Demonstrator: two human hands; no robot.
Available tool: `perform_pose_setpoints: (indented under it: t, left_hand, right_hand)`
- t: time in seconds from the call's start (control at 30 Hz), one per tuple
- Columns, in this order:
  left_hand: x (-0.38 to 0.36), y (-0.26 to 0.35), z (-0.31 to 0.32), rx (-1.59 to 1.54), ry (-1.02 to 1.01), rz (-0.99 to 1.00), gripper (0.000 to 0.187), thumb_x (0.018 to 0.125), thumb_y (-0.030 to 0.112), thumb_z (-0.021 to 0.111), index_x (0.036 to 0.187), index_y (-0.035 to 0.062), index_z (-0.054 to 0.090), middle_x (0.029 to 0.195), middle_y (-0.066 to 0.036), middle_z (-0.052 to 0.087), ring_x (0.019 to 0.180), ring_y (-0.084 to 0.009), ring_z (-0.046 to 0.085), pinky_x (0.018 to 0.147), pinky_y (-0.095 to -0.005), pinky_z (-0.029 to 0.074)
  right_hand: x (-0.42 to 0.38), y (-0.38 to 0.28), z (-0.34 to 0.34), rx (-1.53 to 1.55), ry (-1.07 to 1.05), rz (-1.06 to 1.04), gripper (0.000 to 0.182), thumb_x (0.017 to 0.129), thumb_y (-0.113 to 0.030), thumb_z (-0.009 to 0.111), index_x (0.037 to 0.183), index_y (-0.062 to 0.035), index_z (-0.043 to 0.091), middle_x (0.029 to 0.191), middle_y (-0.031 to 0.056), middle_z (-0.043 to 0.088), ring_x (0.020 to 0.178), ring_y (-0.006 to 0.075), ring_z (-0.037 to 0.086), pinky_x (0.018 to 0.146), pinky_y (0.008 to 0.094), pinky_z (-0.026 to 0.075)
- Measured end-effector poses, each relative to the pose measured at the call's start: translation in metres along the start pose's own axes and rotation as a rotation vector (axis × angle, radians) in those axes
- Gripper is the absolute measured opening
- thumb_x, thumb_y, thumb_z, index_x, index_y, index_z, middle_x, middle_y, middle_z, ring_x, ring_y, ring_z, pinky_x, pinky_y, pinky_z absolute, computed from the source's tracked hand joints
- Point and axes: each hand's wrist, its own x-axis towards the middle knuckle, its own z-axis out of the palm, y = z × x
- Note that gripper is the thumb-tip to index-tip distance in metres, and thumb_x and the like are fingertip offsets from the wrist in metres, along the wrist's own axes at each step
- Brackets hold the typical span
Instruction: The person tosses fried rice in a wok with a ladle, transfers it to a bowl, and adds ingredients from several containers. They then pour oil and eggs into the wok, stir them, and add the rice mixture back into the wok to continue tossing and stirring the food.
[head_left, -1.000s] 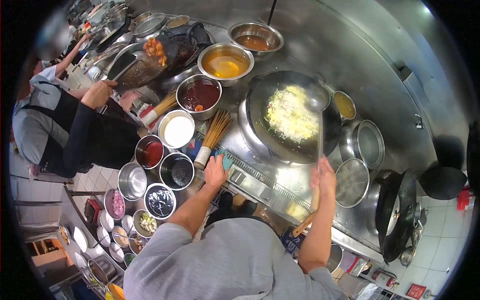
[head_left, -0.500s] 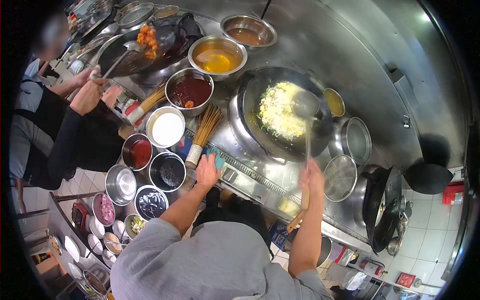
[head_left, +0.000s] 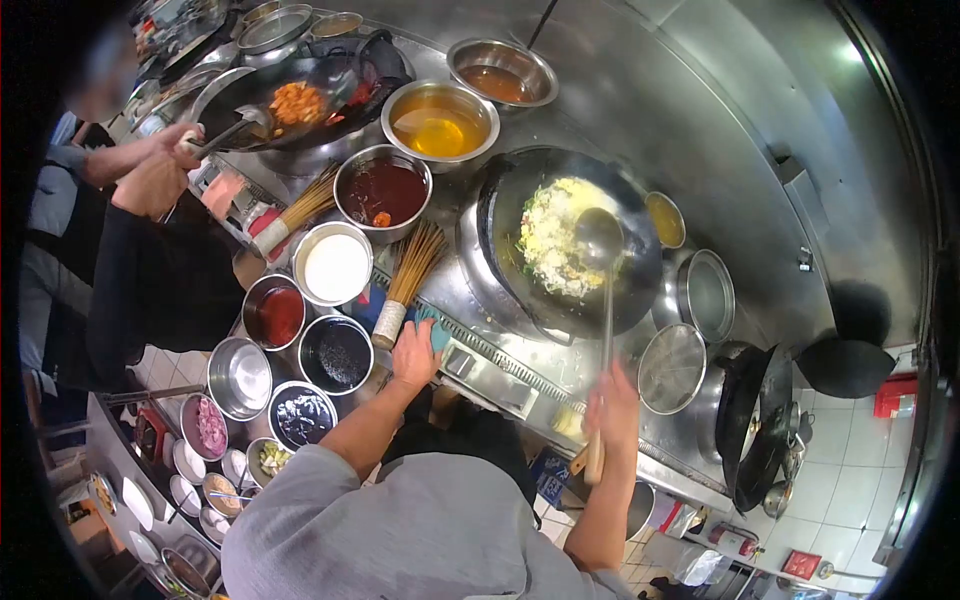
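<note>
My right hand (head_left: 612, 408) is closed around the wooden-ended handle of a long metal ladle (head_left: 600, 240), slightly smeared by motion. The ladle's round bowl presses on the right part of the egg fried rice (head_left: 552, 245), which is pale yellow with green bits. This rice lies in a large dark wok (head_left: 625, 305) on the steel stove. At the stove's front edge, my left hand (head_left: 413, 357) holds a teal cloth (head_left: 437, 332), its fingers partly hidden by it. Just left of that hand lies a bamboo wok brush (head_left: 405, 285).
Left of me stand bowls of dark red sauce (head_left: 385, 190), white powder or liquid (head_left: 337, 268) and dark liquid (head_left: 336, 352). A bowl of yellow oil (head_left: 440, 125) sits behind. A strainer (head_left: 672, 368) lies right. At left, a co-worker's hands (head_left: 155, 175) work another wok (head_left: 235, 105).
My right hand has drawn the ladle slightly toward me and left over the rice. My left hand stays at the edge. The co-worker's orange food, lifted before, now lies in their wok.
</note>
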Motion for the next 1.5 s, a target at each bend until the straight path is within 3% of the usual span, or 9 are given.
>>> perform_pose_setpoints:
  t: [0.2, 0.57, 0.8, 0.97, 1.1, 1.2, 1.27, 1.37, 1.5]
  left_hand:
    - [-0.008, -0.002, 0.005, -0.025, -0.004, -0.012, 0.065, 0.073, 0.013, 0.084, 0.13, 0.0126, 0.054, 0.111, -0.019, 0.053, 0.104, -0.0414, 0.06, 0.088, -0.0496, 0.051]
    - [-0.003, 0.002, -0.004, -0.04, -0.033, -0.022, 0.064, 0.074, 0.015, 0.083, 0.131, 0.0106, 0.052, 0.111, -0.021, 0.053, 0.105, -0.0437, 0.059, 0.09, -0.0506, 0.05]
    - [0.004, 0.07, -0.046, -0.68, -0.028, -0.335, 0.063, 0.092, 0.044, 0.071, 0.135, 0.0046, 0.05, 0.116, -0.021, 0.063, 0.107, -0.0372, 0.063, 0.096, -0.0451, 0.05]
    - [0.047, 0.154, 0.01, -1.154, -0.572, -0.649, 0.071, 0.098, 0.069, 0.049, 0.134, 0.0087, 0.047, 0.113, -0.01, 0.06, 0.092, -0.025, 0.063, 0.082, -0.0467, 0.054]
    - [0.063, 0.207, -0.01, -1.178, -0.71, -0.934, 0.045, 0.101, 0.056, 0.057, 0.11, 0.0122, 0.059, 0.09, -0.005, 0.062, 0.071, -0.0194, 0.062, 0.064, -0.0467, 0.057]
    - [0.059, 0.202, 0.052, -1.323, -0.656, -0.916, 0.075, 0.092, 0.047, 0.073, 0.137, -0.0011, 0.037, 0.118, -0.015, 0.058, 0.092, -0.0273, 0.066, 0.068, -0.054, 0.059]
    - [0.057, 0.208, 0.051, -1.465, -0.593, -0.927, 0.04, 0.088, 0.024, 0.077, 0.113, 0.0013, 0.055, 0.098, -0.012, 0.062, 0.075, -0.0243, 0.066, 0.059, -0.0478, 0.057]
    - [0.044, 0.19, 0.073, -1.476, -0.518, -0.922, 0.018, 0.09, 0.017, 0.071, 0.097, 0.0043, 0.06, 0.086, -0.009, 0.062, 0.067, -0.021, 0.063, 0.054, -0.043, 0.054]
    - [0.018, 0.207, -0.056, -1.483, -0.596, -0.954, 0.004, 0.092, 0.008, 0.062, 0.089, 0.0063, 0.059, 0.081, -0.008, 0.061, 0.065, -0.0212, 0.061, 0.052, -0.0395, 0.051]
  right_hand:
    - [0.036, 0.028, 0.008, 0.314, 0.012, 0.187, 0.027, 0.107, -0.032, 0.051, 0.125, -0.0136, 0.058, 0.065, -0.0008, 0.048, 0.044, 0.009, 0.041, 0.037, 0.0245, 0.034]
    - [0.023, 0.031, -0.016, 0.237, 0.075, 0.123, 0.046, 0.106, -0.028, 0.051, 0.149, -0.0136, 0.048, 0.062, -0.0022, 0.044, 0.042, 0.0083, 0.036, 0.036, 0.0264, 0.034]
    - [0.088, 0.006, -0.04, -0.435, 0.266, -0.317, 0.057, 0.105, -0.025, 0.054, 0.158, -0.0107, 0.039, 0.066, 0.0001, 0.052, 0.05, 0.0109, 0.049, 0.044, 0.03, 0.041]
    - [0.122, -0.002, -0.009, -0.686, 0.194, -0.468, 0.06, 0.101, -0.023, 0.059, 0.157, -0.0112, 0.04, 0.076, 0.0105, 0.064, 0.061, 0.0209, 0.059, 0.059, 0.0396, 0.05]
    - [0.077, 0.027, -0.019, -1.176, 0.185, -0.669, 0.06, 0.097, -0.018, 0.061, 0.155, -0.0242, 0.044, 0.095, 0.0231, 0.071, 0.082, 0.0429, 0.069, 0.067, 0.051, 0.053]
    - [0.008, 0.039, -0.03, -1.483, 0.296, -0.539, 0.057, 0.095, -0.017, 0.063, 0.15, -0.0225, 0.05, 0.084, 0.022, 0.068, 0.073, 0.0405, 0.068, 0.064, 0.0514, 0.054]
    - [-0.029, 0.06, -0.04, -1.511, 0.367, -0.573, 0.056, 0.094, -0.018, 0.064, 0.149, -0.0216, 0.052, 0.078, 0.0213, 0.067, 0.07, 0.0397, 0.067, 0.062, 0.0512, 0.054]
    - [-0.095, 0.048, -0.048, -1.237, 0.26, -0.474, 0.055, 0.096, -0.018, 0.062, 0.15, -0.0197, 0.051, 0.079, 0.0206, 0.069, 0.076, 0.0407, 0.069, 0.066, 0.0512, 0.055]
    - [-0.165, 0.006, -0.07, -0.897, 0.019, -0.301, 0.055, 0.098, -0.017, 0.061, 0.151, -0.0173, 0.049, 0.088, 0.0242, 0.071, 0.084, 0.0433, 0.07, 0.072, 0.0515, 0.056]
